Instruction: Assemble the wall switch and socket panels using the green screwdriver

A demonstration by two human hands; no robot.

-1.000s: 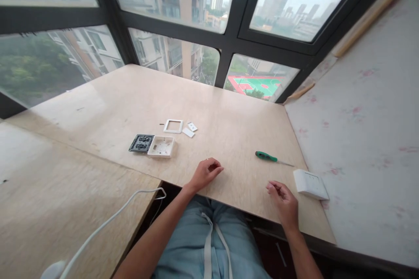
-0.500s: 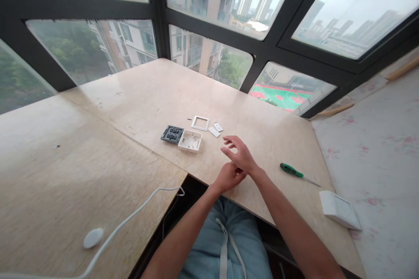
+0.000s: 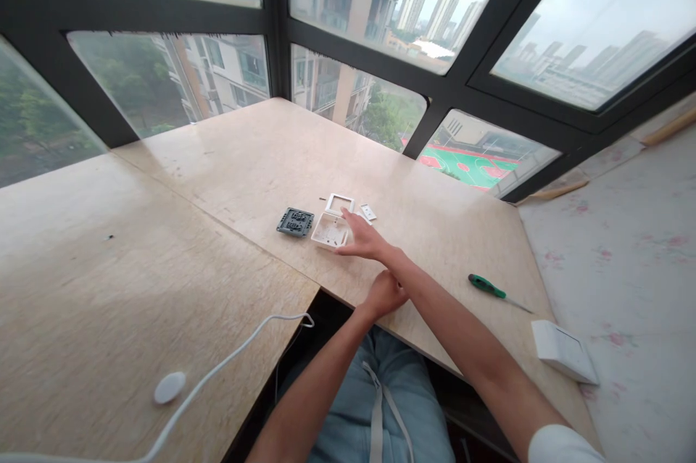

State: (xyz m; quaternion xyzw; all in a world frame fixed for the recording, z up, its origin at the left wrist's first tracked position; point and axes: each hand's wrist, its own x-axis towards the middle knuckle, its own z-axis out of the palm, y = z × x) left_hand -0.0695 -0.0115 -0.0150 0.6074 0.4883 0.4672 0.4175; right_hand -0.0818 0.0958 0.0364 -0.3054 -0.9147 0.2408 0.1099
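My right hand (image 3: 365, 237) reaches forward and grips the right side of a white square mounting box (image 3: 326, 233), thumb at the near side and fingers at the far side. The box's open face is up, with small dark bits inside. Just left of it lies a dark grey socket module (image 3: 295, 222), now apart from the box. Behind the box is a white square frame (image 3: 339, 203), partly covered by my fingertips. My left hand (image 3: 385, 295) rests at the table's edge under my right wrist, fingers curled; what they hold, if anything, is hidden.
A small white plate (image 3: 368, 212) lies beyond my right hand, another mostly covered by it. To the right are a green-handled screwdriver (image 3: 486, 286) and a white wedge-shaped box (image 3: 564, 351) by the wall. A white cable (image 3: 228, 356) and white disc (image 3: 170, 388) lie left.
My right hand has moved forward and left from above my left hand and taken hold of the mounting box. The box has shifted slightly right, away from the grey module.
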